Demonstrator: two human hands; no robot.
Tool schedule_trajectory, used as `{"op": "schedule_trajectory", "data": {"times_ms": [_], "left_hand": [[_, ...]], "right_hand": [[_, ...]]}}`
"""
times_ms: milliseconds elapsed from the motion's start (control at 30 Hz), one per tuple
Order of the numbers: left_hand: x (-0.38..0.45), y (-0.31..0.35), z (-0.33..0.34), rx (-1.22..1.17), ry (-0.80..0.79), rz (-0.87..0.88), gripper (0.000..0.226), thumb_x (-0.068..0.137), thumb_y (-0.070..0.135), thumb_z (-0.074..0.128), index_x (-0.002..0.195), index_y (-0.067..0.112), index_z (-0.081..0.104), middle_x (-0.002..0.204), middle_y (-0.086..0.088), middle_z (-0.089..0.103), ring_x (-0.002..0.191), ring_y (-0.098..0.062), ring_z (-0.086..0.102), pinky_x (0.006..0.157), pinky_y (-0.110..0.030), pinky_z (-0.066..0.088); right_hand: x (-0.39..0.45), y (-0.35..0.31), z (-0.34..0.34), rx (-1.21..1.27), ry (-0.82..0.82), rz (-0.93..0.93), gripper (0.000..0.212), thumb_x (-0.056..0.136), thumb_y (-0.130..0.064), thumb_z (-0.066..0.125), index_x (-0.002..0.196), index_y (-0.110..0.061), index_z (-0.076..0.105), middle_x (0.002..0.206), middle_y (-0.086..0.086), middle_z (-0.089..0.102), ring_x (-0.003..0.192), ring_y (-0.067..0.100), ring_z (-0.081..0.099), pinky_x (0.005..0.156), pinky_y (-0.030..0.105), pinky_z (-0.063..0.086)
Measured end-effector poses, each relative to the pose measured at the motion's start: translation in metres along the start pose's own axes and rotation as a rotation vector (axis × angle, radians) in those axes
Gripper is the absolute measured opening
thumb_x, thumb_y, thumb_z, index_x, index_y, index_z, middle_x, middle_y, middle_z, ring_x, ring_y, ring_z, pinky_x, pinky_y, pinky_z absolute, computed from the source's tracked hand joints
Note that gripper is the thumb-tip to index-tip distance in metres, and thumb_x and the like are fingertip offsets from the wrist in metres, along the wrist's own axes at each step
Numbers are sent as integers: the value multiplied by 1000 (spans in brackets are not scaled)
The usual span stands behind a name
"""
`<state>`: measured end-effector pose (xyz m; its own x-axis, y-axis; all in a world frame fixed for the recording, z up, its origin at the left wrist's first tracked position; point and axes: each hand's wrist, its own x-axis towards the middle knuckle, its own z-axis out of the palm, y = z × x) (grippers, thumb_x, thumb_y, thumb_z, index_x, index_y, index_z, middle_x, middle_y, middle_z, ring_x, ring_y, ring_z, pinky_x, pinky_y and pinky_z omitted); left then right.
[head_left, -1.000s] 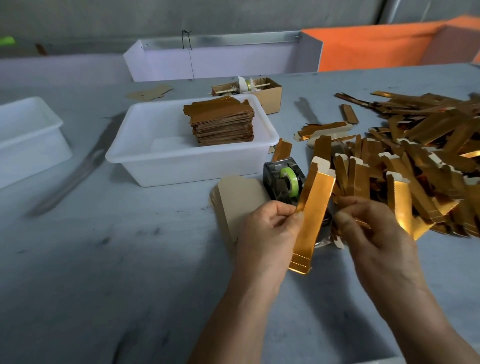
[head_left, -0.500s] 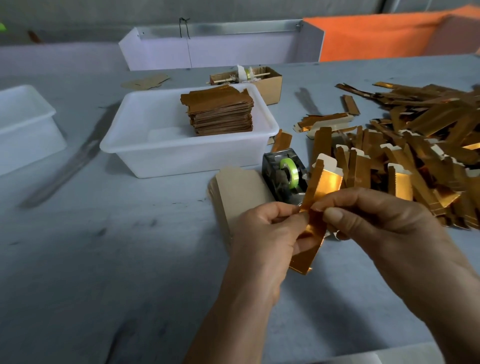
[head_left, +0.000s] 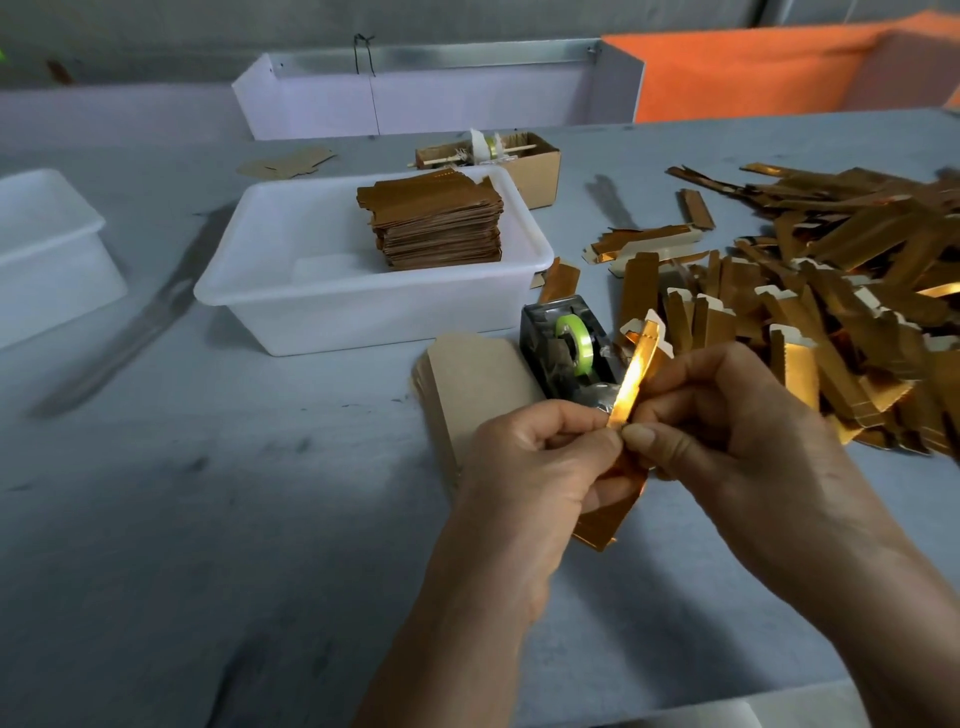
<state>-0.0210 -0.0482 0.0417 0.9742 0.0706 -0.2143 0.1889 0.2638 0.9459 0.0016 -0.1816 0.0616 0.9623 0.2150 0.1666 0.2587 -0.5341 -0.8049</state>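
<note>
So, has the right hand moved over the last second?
Yes. The right hand came left, toward the tape dispenser, and now pinches the gold carton.

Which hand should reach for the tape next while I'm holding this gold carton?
Right, probably. The left hand wraps round the carton and seems to carry it; the right hand only pinches its edge with fingertips, close to the dispenser.

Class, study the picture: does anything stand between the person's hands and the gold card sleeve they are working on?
Nothing visible does. The left hand and the right hand both pinch the gold card sleeve directly. The tape dispenser stands beyond it, not in between.
</note>
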Motion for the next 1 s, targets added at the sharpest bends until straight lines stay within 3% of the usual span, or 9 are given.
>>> {"op": "schedule_trajectory", "data": {"times_ms": [133,233,333,467,567,700,800,900,1000], "left_hand": [[1,-1,-3,22,-50,-46,15,90,16,63,97,6,72,96,-12,73,87,-22,73,84,-37,58],[-3,-3,-2,12,-15,3,15,91,17,62,93,5,72,87,-7,75,79,-18,74,76,-30,60],[-4,-9,2,56,91,58,15,93,13,59,87,8,72,80,-5,75,73,-18,74,70,-32,60],[-7,-14,14,216,257,251,19,92,17,61,78,22,72,71,0,73,69,-16,72,63,-30,59],[-12,-18,22,359,358,462,13,91,21,61,83,22,72,74,4,70,70,-12,68,63,-27,58],[-15,-22,26,588,491,716,22,89,31,55,82,18,72,76,8,61,65,-6,60,55,-20,50],[-15,-22,24,543,513,705,23,87,33,53,82,19,70,77,7,63,66,-7,62,56,-23,52],[-14,-16,16,357,479,596,10,85,29,60,82,24,70,79,2,70,70,-12,69,62,-27,58],[-12,-11,12,285,429,497,13,87,19,65,79,28,69,76,2,71,69,-13,70,61,-27,59]], "right_hand": [[0,1,2,-63,29,3,27,76,-23,69,89,-33,47,73,-9,65,74,3,64,68,25,53],[-1,1,4,-110,39,-13,29,76,-24,70,86,-36,45,73,-11,64,72,1,63,59,16,48],[-2,-1,8,-183,46,-17,31,76,-26,70,86,-37,42,72,-14,61,69,-4,60,52,10,47],[-3,-8,9,-272,117,-47,31,75,-29,71,92,-31,44,71,-18,57,65,-8,54,55,1,43],[-4,-14,5,-296,142,-35,33,73,-33,70,91,-33,42,71,-18,56,66,-9,52,46,9,41],[-4,-17,1,-267,122,-13,34,66,-43,69,82,-38,39,69,-17,57,67,-9,52,53,10,35],[-2,-16,1,-343,130,11,41,54,-62,53,80,-34,40,63,-17,52,59,-7,50,48,11,32],[-2,-10,-1,-451,215,-24,53,56,-69,43,83,-24,45,58,-15,46,51,-3,46,43,14,28],[-2,-4,-1,-126,192,49,52,57,-69,50,87,-26,50,72,-12,58,66,2,57,52,17,40]]}}
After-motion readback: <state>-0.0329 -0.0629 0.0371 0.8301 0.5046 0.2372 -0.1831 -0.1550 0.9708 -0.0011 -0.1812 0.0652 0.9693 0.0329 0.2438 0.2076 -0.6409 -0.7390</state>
